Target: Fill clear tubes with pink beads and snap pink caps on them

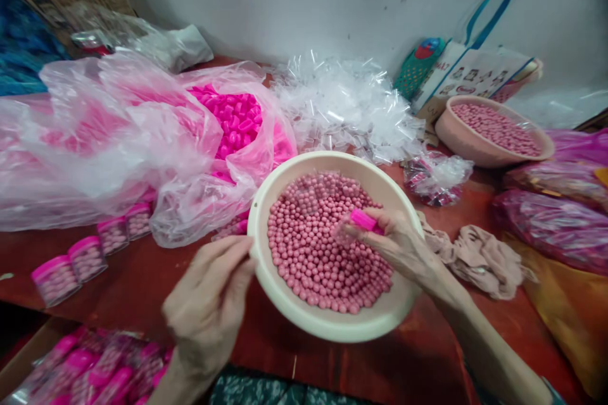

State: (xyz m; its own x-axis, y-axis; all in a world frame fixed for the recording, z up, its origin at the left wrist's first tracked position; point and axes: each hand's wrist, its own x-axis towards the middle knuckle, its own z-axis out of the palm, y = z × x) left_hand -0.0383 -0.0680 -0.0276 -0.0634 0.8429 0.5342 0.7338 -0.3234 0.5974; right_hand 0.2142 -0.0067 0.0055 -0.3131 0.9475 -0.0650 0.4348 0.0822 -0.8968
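A cream bowl (332, 323) full of small pink balls (313, 247) sits tilted at the table's near edge. My left hand (209, 304) grips the bowl's left rim with thumb and fingers. My right hand (399, 243) reaches over the balls from the right and holds a small clear container with a bright pink cap (363, 220), its body blurred against the balls. Filled pink-capped containers (85, 258) lie in a row to the left of the bowl.
A large plastic bag of bright pink caps (232, 117) lies behind the bowl, next to a heap of clear wrappers (342, 104). A second bowl of pink balls (494, 133) stands at the back right. A cloth (479, 259) and filled bags (555, 228) lie right. A box of finished containers (95, 370) sits below left.
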